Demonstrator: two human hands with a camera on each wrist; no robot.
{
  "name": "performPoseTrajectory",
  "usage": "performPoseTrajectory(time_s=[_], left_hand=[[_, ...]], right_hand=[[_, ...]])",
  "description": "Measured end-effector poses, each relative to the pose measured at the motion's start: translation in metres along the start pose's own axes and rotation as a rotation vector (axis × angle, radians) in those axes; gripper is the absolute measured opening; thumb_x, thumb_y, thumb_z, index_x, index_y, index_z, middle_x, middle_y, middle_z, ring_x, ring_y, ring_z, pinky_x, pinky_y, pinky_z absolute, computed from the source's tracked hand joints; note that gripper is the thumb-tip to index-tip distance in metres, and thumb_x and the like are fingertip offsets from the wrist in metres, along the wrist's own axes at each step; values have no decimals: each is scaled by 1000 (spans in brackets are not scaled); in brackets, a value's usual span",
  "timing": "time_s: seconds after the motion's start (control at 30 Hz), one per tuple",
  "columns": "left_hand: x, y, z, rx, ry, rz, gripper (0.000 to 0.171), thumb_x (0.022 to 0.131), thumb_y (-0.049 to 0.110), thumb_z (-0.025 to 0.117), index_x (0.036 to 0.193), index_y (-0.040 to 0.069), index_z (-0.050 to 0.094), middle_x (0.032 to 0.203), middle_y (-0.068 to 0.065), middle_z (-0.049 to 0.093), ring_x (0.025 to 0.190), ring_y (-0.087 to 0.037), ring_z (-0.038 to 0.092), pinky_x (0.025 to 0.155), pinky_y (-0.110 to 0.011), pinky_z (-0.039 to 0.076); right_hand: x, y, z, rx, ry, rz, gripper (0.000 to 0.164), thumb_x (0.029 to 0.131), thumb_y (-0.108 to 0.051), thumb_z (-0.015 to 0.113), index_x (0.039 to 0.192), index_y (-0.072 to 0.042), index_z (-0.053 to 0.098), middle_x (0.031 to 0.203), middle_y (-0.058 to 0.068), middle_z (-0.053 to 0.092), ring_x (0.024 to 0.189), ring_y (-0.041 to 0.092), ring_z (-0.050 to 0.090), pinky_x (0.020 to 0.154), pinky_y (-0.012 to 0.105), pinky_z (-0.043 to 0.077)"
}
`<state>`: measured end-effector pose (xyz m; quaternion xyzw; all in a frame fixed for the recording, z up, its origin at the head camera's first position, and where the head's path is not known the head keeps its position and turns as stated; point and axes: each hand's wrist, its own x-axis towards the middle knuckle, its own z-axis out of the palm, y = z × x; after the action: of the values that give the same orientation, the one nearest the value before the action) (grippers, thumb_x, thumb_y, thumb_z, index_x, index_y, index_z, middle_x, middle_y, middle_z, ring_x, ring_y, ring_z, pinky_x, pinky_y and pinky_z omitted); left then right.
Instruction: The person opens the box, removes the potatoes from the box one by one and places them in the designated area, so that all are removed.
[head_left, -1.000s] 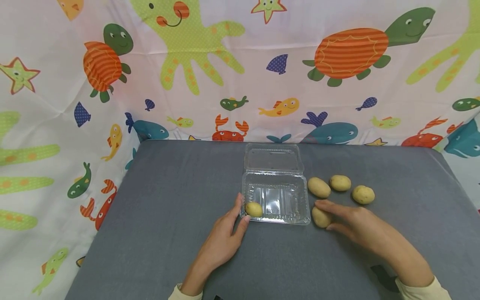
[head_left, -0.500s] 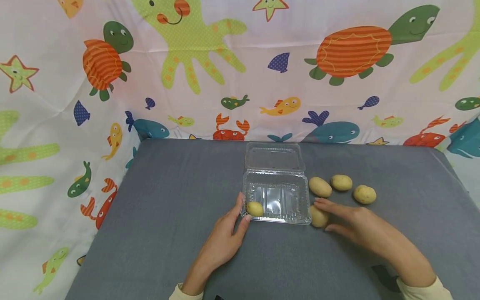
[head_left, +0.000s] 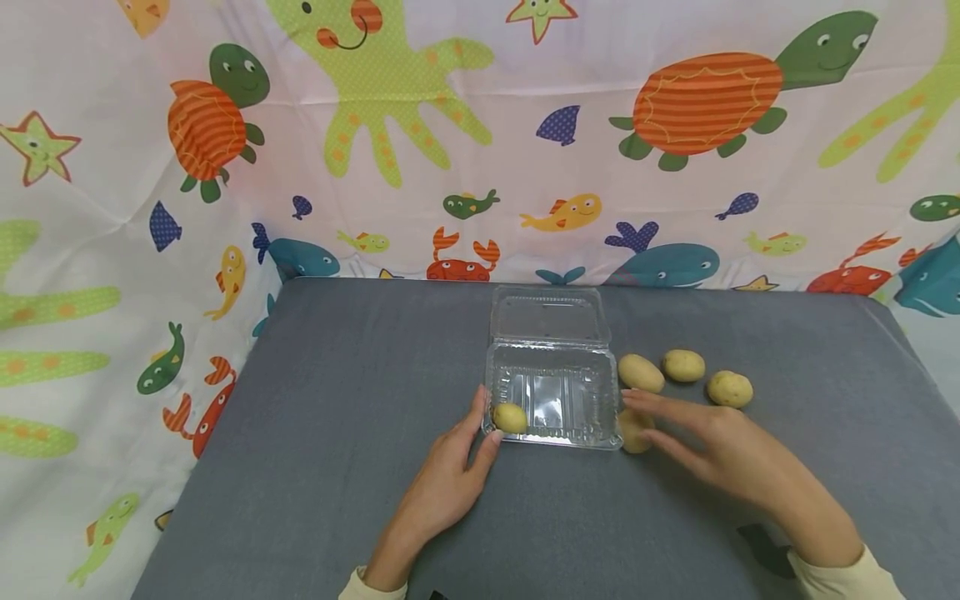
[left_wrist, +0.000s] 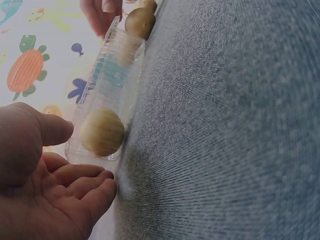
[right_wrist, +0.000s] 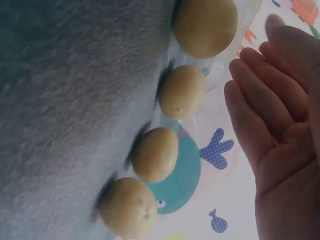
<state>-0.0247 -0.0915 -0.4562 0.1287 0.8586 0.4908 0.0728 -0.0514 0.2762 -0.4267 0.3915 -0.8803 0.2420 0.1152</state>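
Note:
A clear plastic clamshell container (head_left: 553, 400) lies with its lid folded back. One potato (head_left: 510, 418) sits in its front left corner. My left hand (head_left: 444, 475) rests at that corner, index finger along the side and thumb at the front; in the left wrist view its fingers (left_wrist: 82, 175) are loosely extended beside the plastic. Above a potato (head_left: 634, 433) close to the container's right wall is my right hand (head_left: 720, 442), partly covering it in the head view. In the right wrist view, the right hand's fingers (right_wrist: 265, 82) are extended and apart from the potatoes.
Behind the right hand lie three more potatoes: one near the container (head_left: 641, 373), one farther back (head_left: 683, 366) and one at the right (head_left: 730, 389). A grey cloth (head_left: 360, 375) covers the table. A sea-animal printed curtain (head_left: 420, 200) hangs along the back and left.
The potato under my right hand has shifted left to the container's side. My right hand's fingers have since risen slightly off it. The left hand and container stay put.

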Motion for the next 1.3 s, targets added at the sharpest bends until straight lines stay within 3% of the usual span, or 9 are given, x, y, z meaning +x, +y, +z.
performPoseTrajectory(time_s=[0.2, 0.27, 0.43, 0.5, 0.63, 0.77, 0.97, 1.3], left_hand=[[1, 1, 0, -3, -7, -5, 70, 113, 34, 55, 169, 9, 21, 171, -2, 29, 156, -16, 28, 127, -46, 29], [1, 1, 0, -2, -11, -6, 70, 113, 34, 55, 169, 9, 21, 171, -2, 29, 157, -16, 28, 127, -46, 29], [1, 1, 0, 1, -10, -3, 70, 113, 34, 54, 169, 8, 21, 171, -3, 29, 157, -17, 28, 127, -47, 29], [2, 2, 0, 2, -9, -2, 70, 113, 34, 54, 169, 8, 21, 171, -3, 29, 157, -17, 28, 127, -47, 29], [3, 2, 0, 3, -4, 8, 70, 113, 33, 55, 168, 7, 22, 171, -4, 30, 156, -17, 29, 127, -46, 29], [3, 3, 0, 0, -1, 15, 69, 113, 31, 55, 168, 6, 23, 171, -6, 31, 156, -16, 29, 127, -45, 29], [3, 2, 2, 9, 4, 16, 68, 112, 30, 57, 167, 5, 25, 170, -7, 33, 155, -17, 31, 126, -46, 30], [1, 2, -1, 6, -1, 1, 68, 113, 30, 55, 168, 5, 24, 171, -7, 30, 156, -18, 30, 126, -47, 30]], right_hand=[[11, -7, -2, 18, -6, 11, 70, 82, -4, 88, 147, -18, 65, 124, -7, 77, 88, -10, 63, 72, 17, 54], [16, -10, -2, 51, -7, 13, 72, 83, -4, 88, 148, -21, 64, 124, -6, 77, 78, -13, 60, 67, 15, 51], [30, -16, 4, 112, 1, -8, 69, 84, -3, 88, 147, -19, 64, 102, -11, 78, 68, -12, 55, 62, 15, 50], [36, -18, 7, 124, -13, -7, 66, 86, -4, 87, 147, -17, 64, 91, -15, 75, 71, -10, 59, 62, 17, 51], [48, -23, 13, 111, -96, 35, 56, 95, -14, 82, 148, -16, 64, 114, -6, 78, 75, -8, 59, 69, 19, 56], [61, -29, 17, 85, -175, 68, 53, 101, -28, 75, 152, -17, 61, 143, -1, 68, 94, -2, 68, 86, 34, 62], [76, -38, 26, 146, -228, 68, 56, 103, -35, 72, 155, -18, 57, 149, 0, 63, 114, 13, 73, 95, 40, 61], [90, -46, 43, 197, -300, 60, 53, 108, -37, 63, 155, -14, 56, 151, 1, 61, 123, 16, 69, 100, 42, 58]])
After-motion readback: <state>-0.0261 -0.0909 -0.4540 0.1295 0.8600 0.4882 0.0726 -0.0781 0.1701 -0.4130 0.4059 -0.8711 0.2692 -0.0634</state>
